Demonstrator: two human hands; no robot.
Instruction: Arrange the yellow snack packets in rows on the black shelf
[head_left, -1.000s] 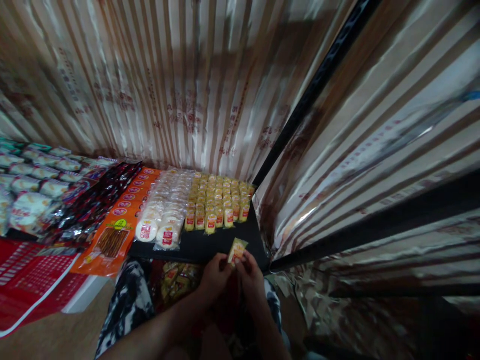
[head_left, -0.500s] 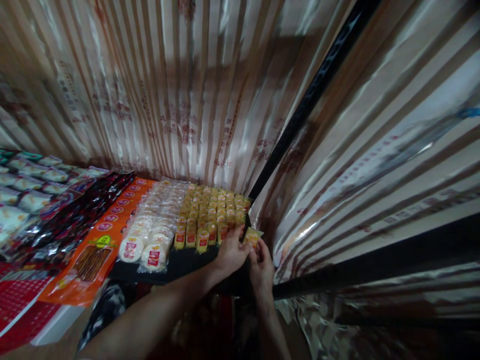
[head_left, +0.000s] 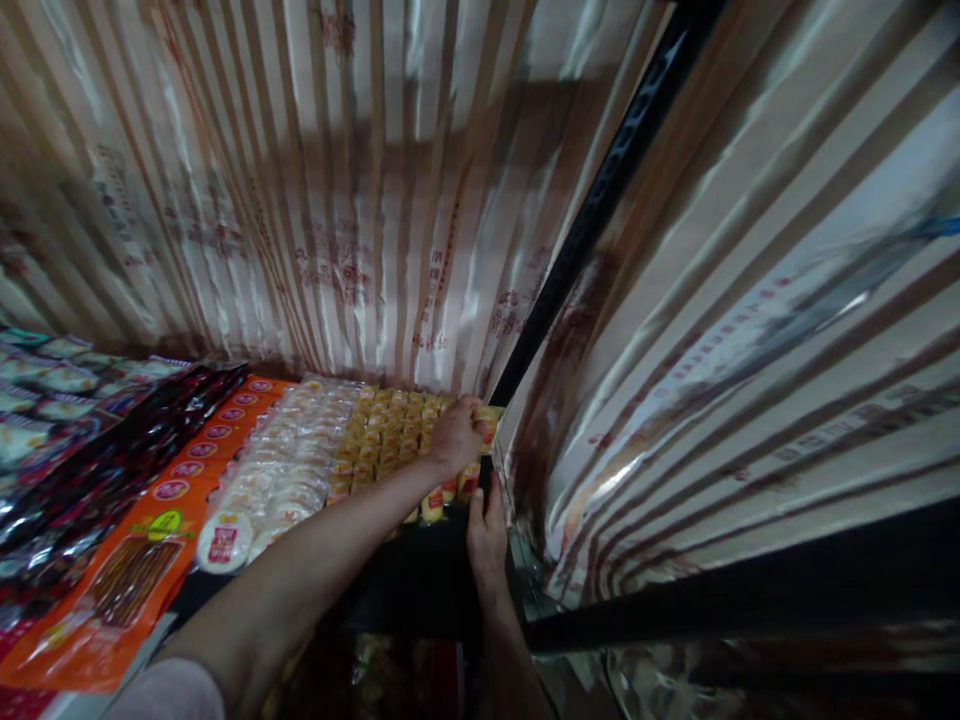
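Observation:
My left hand [head_left: 456, 437] reaches over the right end of the rows and is closed on a small yellow wrapped snack [head_left: 490, 420] at the back corner. Below it, my right hand [head_left: 487, 535] is at the shelf's right edge, thumb and forefinger apart and pointing up; I see nothing held in it. Rows of the same yellow snack packets [head_left: 386, 425] stand on the dark shelf [head_left: 420, 570], partly covered by my left forearm. Left of them lie white round wrapped crackers [head_left: 225, 540] in overlapping rows.
An orange snack bag [head_left: 161, 540] lies left of the crackers, with dark glossy packets [head_left: 97, 465] beyond it. A black post [head_left: 585, 230] rises at the corner. Pleated, printed plastic sheeting [head_left: 337, 200] hangs behind and to the right. A black rail [head_left: 720, 570] crosses the lower right.
My left hand has moved up and back with the yellow snack, to the rear corner of the rows. My right hand has come off the snack and sits lower. The view has shifted slightly.

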